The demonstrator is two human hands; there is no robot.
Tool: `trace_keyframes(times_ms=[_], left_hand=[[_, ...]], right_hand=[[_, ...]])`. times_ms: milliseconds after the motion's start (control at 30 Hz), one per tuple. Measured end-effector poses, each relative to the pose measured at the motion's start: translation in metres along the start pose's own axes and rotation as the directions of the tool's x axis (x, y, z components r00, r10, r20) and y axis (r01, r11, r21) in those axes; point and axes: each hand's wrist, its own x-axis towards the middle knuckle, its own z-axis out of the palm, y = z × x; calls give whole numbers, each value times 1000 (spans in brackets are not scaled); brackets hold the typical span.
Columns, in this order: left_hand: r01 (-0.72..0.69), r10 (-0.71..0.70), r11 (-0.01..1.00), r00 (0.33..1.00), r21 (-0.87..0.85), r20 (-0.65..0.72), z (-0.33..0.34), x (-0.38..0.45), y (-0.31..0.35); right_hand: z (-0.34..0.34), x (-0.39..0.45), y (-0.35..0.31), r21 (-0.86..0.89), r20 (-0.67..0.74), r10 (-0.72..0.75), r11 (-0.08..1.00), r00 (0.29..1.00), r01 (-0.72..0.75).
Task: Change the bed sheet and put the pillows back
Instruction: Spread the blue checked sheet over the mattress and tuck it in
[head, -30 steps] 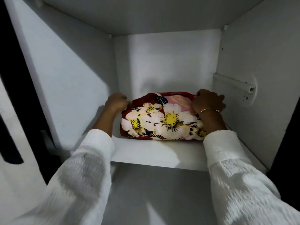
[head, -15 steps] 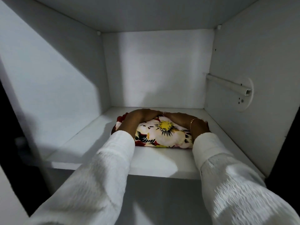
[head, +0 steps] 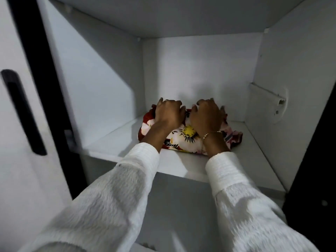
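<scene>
head view looks into a white cupboard, where a folded floral bed sheet (head: 187,138) lies on the shelf (head: 181,164), toward the back and a little right of the middle. it is red with white and yellow flowers. both hands rest on top of it, side by side. the left hand (head: 168,113) lies over the sheet's left end, fingers (head: 161,103) curled down over the far edge of the cloth. the right hand (head: 206,115) sits just beside it, fingers (head: 201,102) likewise bent over the far side, a thin gold bracelet (head: 211,134) at the wrist. whether either hand truly grips the cloth or only presses on it, i cannot tell. white sleeves (head: 127,188) cover both forearms.

against half a second ago, the hands have come up onto the top of the bundle: then they lay low along its far rim, wrists nearly meeting, with most of the flower print showing in front of them. now the backs of the hands cover the upper part, and a rumpled corner sticks out at the right. the sheet lies farther back on the shelf than a second ago. the view has also swung right, bringing a door (head: 21,124) with a black handle (head: 23,111) into sight at left. a white rail bracket (head: 267,99) is fixed to the right wall.
</scene>
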Motion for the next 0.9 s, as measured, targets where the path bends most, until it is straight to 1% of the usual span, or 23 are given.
trace_keyframes(times_ms=[133,200,267,367,400,433,500,567,633,700,800,900], left_hand=[[151,-151,988,986,-4,-65,-28,-43,11],[225,-231,973,965,-54,-129,-45,-74,13],[317,-316,948,930,-22,-190,-69,-115,19],[454,-422,889,864,61,-275,-105,-190,35],[499,-452,861,838,96,-306,-117,-220,42],[549,-489,824,815,143,-310,-129,-248,52],[649,-580,726,755,227,-304,-158,-309,72],[715,-647,632,699,297,-304,-187,-367,91],[747,-678,548,660,376,-324,-217,-427,112],[766,-698,493,632,413,-337,-247,-480,133],[785,-706,380,588,490,-395,-295,-558,165],[798,-714,258,537,545,-448,-334,-628,196]], right_hand=[[-9,-37,-30,193,2,-61,979,998,59],[-19,-63,-41,264,28,-99,961,995,88],[-35,-95,-47,344,81,-185,927,979,146],[-61,-153,-50,445,154,-375,853,914,274],[-71,-177,-49,486,175,-436,818,883,308],[-81,-199,-48,533,193,-487,781,852,326],[-103,-252,-49,634,220,-586,693,780,342],[-126,-305,-53,704,235,-671,616,703,353],[-155,-360,-57,774,262,-751,539,606,332],[-183,-409,-60,819,275,-808,481,521,315],[-230,-485,-64,881,237,-892,364,385,301],[-272,-553,-67,917,193,-942,272,273,290]])
